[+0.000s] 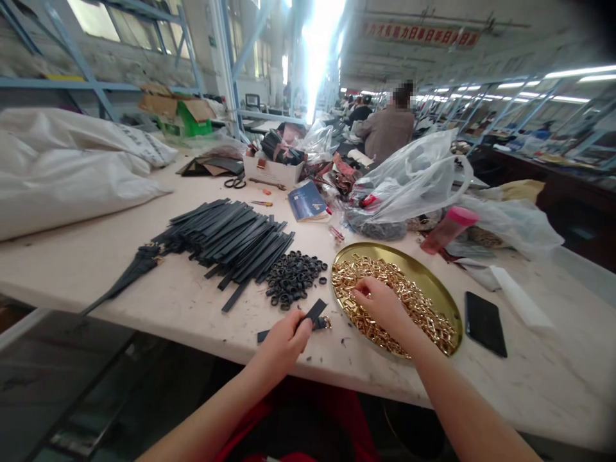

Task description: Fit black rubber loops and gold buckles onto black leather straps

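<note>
Across a pale, crowded desk (202,321), a left hand (289,337) grips a dark strap (316,310) between thumb and fingers, the strap's far end angled up past the knuckles, while a right hand (373,298) dips over a round, gold-toned tray (436,282) heaped with small golden buckles (418,308). The right hand's thumb and fingers are drawn narrow above the heap; whether they pinch a buckle cannot be told from this angle. Just beside the left hand, on the side toward the tray, a gold fitting (328,323) shows at the end of another dark piece. To the left of the tray lies a cluster of dark loops (293,276), with a fanned pile of dark strips (231,237) behind it; a black phone (486,323) lies near the tray's right rim. Picking cleanly here likely calls for a light fingertip pinch on one buckle at the top of the heap, with a small shake to free it from its neighbours, since a deep scoop could drag several out or tip some over the rim. The left hand probably serves best by holding the strap steady and untwisted, its end exposed, without knocking the tray.
</note>
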Demonstrator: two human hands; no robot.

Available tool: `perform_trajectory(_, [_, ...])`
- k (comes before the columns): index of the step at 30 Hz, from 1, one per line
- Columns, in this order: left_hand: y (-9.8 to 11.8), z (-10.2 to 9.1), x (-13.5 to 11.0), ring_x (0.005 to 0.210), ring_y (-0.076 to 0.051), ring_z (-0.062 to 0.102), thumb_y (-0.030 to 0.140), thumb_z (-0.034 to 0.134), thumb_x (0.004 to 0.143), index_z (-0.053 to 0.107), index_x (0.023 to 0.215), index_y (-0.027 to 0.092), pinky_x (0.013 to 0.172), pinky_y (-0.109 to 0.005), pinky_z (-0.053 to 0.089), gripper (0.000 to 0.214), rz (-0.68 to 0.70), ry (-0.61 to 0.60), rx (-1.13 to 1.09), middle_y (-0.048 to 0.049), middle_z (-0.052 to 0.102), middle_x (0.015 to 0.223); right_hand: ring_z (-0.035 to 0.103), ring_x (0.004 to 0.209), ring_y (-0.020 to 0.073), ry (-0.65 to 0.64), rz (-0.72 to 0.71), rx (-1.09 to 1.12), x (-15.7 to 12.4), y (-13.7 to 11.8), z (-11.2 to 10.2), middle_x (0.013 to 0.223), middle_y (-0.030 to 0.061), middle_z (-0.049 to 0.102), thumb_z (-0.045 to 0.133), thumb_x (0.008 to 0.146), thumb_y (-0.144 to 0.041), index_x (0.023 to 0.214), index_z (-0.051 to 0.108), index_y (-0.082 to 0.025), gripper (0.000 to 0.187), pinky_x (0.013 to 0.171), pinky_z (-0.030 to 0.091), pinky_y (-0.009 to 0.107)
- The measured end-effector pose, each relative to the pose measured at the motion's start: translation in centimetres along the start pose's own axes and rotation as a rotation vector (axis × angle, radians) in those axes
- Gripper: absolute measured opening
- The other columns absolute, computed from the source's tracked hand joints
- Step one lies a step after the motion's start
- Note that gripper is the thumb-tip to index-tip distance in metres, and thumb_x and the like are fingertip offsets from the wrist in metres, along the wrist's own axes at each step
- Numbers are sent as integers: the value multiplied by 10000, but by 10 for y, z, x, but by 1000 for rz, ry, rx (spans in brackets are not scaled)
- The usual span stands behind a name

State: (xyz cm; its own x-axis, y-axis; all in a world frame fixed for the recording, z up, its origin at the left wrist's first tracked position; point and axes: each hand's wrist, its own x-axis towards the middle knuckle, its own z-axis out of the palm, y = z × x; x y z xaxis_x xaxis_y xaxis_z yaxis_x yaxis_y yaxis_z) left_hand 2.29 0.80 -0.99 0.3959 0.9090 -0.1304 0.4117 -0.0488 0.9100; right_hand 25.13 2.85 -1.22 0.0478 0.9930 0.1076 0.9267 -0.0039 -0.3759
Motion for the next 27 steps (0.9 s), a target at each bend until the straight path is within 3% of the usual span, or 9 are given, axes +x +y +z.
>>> perform_trajectory(5, [9, 4, 9, 707, -151, 520, 407, 490, 762, 563, 821, 155, 615, -233, 371, 269, 57, 49, -48, -5, 596, 753, 469, 574, 115, -261, -1, 864, -29, -51, 9, 631, -28, 525, 544, 755, -359, 690, 489, -192, 186, 533, 369, 237])
perform_trajectory(9, [5, 0, 6, 653, -132, 501, 344, 470, 770, 546, 755, 159, 586, -222, 367, 200, 26, 84, -69, 17, 568, 675, 495, 602, 114, -389, 87, 1232, -42, -74, 19, 650, -17, 557, 539, 772, -360, 753, 483, -184, 186, 593, 394, 262])
perform_trajectory(11, [2, -4, 4, 634, -126, 488, 312, 467, 761, 541, 742, 162, 576, -220, 361, 169, -14, 102, -48, 27, 546, 648, 528, 661, 125, -469, 65, 1308, -45, -75, 23, 722, -6, 591, 554, 773, -322, 949, 482, -186, 234, 638, 410, 279])
perform_trajectory(14, [-2, -9, 5, 664, -133, 493, 285, 470, 745, 562, 759, 159, 589, -223, 361, 157, -56, 20, -28, 17, 554, 681, 534, 661, 133, -452, 14, 1182, -45, -71, 32, 691, -32, 582, 592, 751, -279, 1137, 418, -213, 429, 629, 408, 275])
perform_trajectory(16, [-3, -9, 6, 669, -130, 490, 278, 470, 740, 568, 766, 152, 593, -222, 362, 162, -69, -58, -42, 8, 558, 702, 514, 619, 127, -404, -11, 1081, -44, -67, 38, 649, -42, 559, 598, 750, -292, 1102, 471, -216, 382, 588, 394, 260])
perform_trajectory(19, [-6, -10, 7, 537, -98, 425, 324, 458, 762, 539, 772, 151, 514, -207, 330, 191, -115, -201, -94, 35, 487, 588, 507, 629, 114, -366, 12, 1200, -45, -64, 44, 699, -31, 565, 630, 727, -302, 983, 546, -215, 283, 578, 395, 243])
perform_trajectory(21, [-10, -11, 4, 437, -83, 341, 403, 382, 812, 508, 797, 158, 445, -202, 282, 276, -163, -280, -156, 68, 393, 493, 513, 635, 102, -329, 97, 1341, -46, -64, 45, 721, -23, 581, 649, 716, -297, 921, 577, -203, 237, 591, 406, 234])
perform_trajectory(23, [-14, -15, 0, 415, -84, 318, 440, 302, 847, 495, 821, 163, 431, -203, 266, 339, -170, -240, -158, 77, 351, 469, 515, 606, 84, -282, 236, 1467, -46, -66, 46, 704, -28, 589, 668, 703, -284, 871, 599, -196, 202, 596, 419, 224])
perform_trajectory(27, [-17, -23, -11, 578, -112, 459, 392, 344, 855, 544, 807, 172, 549, -214, 336, 302, -76, -147, 46, 28, 506, 614, 536, 572, 55, -254, 561, 1772, -46, -73, 48, 688, -57, 579, 747, 613, -239, 805, 588, -207, 251, 594, 451, 199])
